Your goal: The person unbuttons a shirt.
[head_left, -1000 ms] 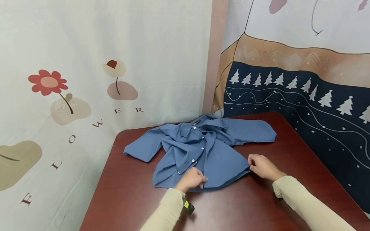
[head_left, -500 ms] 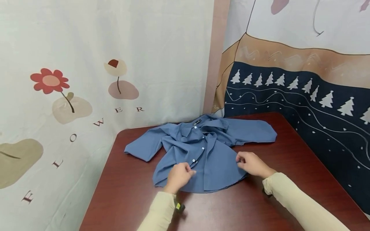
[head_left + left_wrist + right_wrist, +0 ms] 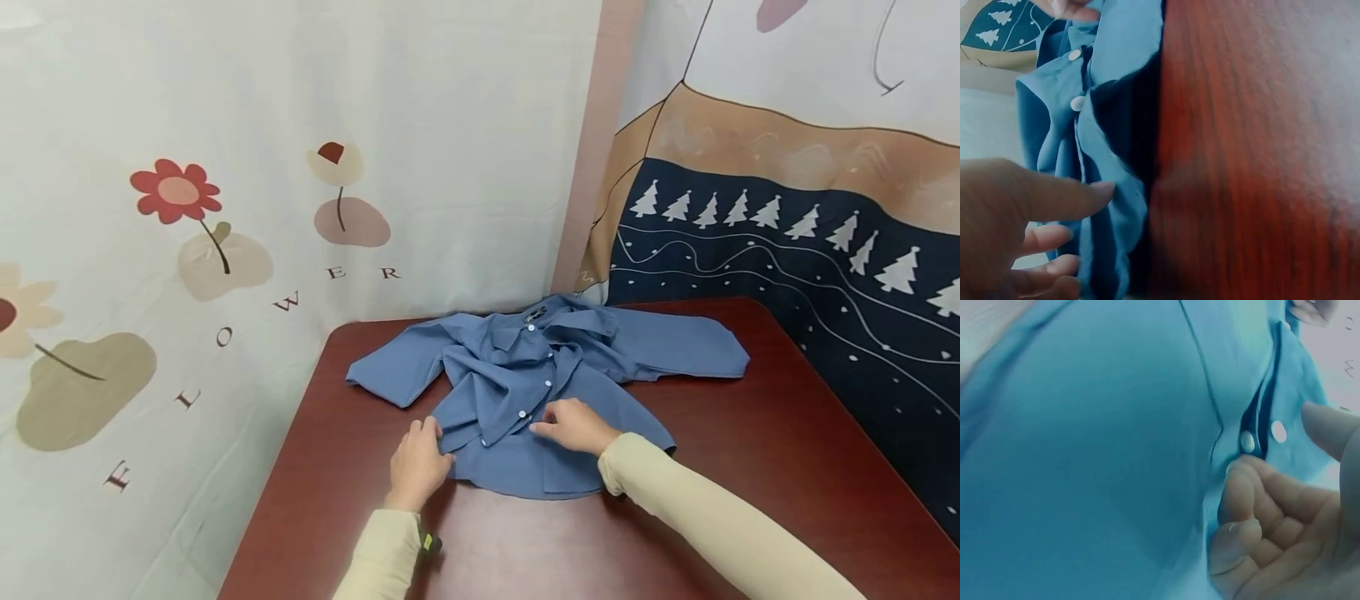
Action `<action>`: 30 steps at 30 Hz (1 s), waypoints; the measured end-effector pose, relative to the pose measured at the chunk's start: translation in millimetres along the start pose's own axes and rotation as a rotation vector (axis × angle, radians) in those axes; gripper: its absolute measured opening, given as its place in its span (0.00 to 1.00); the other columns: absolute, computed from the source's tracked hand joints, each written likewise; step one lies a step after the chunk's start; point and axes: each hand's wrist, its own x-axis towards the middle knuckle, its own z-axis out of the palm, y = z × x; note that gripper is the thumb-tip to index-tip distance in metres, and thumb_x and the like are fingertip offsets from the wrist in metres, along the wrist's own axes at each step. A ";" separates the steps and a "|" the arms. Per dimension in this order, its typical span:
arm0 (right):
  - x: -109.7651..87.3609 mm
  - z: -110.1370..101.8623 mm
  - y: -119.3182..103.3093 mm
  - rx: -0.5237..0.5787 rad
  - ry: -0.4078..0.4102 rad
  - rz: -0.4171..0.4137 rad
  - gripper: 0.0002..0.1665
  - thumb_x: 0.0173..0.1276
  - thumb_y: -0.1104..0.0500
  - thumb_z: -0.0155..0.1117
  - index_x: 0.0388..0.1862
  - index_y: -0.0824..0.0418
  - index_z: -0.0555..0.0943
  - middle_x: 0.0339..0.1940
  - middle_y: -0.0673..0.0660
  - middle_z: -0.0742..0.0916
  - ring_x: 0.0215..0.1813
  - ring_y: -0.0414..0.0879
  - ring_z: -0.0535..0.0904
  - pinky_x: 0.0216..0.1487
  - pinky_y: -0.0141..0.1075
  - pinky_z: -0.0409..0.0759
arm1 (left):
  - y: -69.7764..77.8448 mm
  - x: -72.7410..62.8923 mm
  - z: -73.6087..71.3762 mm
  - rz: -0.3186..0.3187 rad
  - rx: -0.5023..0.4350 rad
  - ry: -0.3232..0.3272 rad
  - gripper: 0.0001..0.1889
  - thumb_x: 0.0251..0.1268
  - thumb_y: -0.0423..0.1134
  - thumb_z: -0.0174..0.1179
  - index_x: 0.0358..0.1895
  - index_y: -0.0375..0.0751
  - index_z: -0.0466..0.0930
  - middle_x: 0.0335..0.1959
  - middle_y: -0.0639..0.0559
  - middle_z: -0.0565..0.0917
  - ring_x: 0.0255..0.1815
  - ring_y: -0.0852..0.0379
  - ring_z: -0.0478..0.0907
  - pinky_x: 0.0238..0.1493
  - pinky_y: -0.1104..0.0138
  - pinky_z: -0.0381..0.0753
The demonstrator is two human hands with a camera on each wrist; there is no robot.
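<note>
A blue button-up shirt (image 3: 517,375) lies front up on the table, its sleeves spread to both sides and its front rumpled. White buttons (image 3: 1279,432) run down the placket. At the shirt's lower left edge is my left hand (image 3: 417,462), thumb apart from the fingers; in the left wrist view the thumb overlaps the loose front edge of the cloth. My right hand (image 3: 573,425) is over the lower front beside the placket. Its fingers (image 3: 1241,494) bend loosely by the button edge, the thumb held away from them, with no cloth pinched between.
The reddish-brown wooden table (image 3: 315,517) carries the shirt near its back edge. A pale curtain with flower prints (image 3: 450,150) hangs behind, and a dark cloth with tree prints (image 3: 750,242) hangs at the right.
Both hands have moved left: the right hand let go of the lower right hem and is over the placket, the left hand left the middle hem for the left edge. The head view turned slightly left.
</note>
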 end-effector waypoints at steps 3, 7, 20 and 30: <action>10.1 8.5 -4.8 0.068 0.021 0.067 0.18 0.68 0.46 0.64 0.25 0.57 0.80 0.15 0.49 0.76 0.19 0.43 0.70 0.23 0.37 0.69 | -3.4 1.1 2.6 0.008 0.010 0.035 0.22 0.45 0.40 0.76 0.40 0.45 0.72 0.36 0.49 0.72 0.37 0.46 0.76 0.32 0.52 0.75; 20.7 14.8 -6.1 0.274 0.048 0.207 0.19 0.69 0.46 0.63 0.32 0.62 0.82 0.16 0.52 0.75 0.18 0.44 0.69 0.22 0.36 0.69 | -8.1 0.8 5.6 0.025 0.033 0.056 0.19 0.47 0.40 0.75 0.41 0.45 0.77 0.36 0.48 0.75 0.38 0.45 0.78 0.34 0.50 0.76; 36.4 17.0 -11.7 0.751 0.204 0.306 0.17 0.66 0.63 0.65 0.20 0.58 0.70 0.14 0.51 0.69 0.15 0.42 0.60 0.19 0.35 0.58 | -13.2 0.5 5.9 0.130 -0.015 0.158 0.05 0.55 0.37 0.70 0.33 0.49 0.84 0.30 0.55 0.76 0.31 0.50 0.79 0.28 0.55 0.77; 35.2 -22.2 3.5 0.672 0.314 0.358 0.09 0.67 0.58 0.65 0.29 0.62 0.81 0.25 0.54 0.78 0.23 0.44 0.69 0.24 0.36 0.67 | -31.1 2.0 -17.9 0.054 -0.106 0.224 0.05 0.54 0.34 0.70 0.31 0.49 0.84 0.25 0.57 0.71 0.23 0.57 0.71 0.24 0.60 0.70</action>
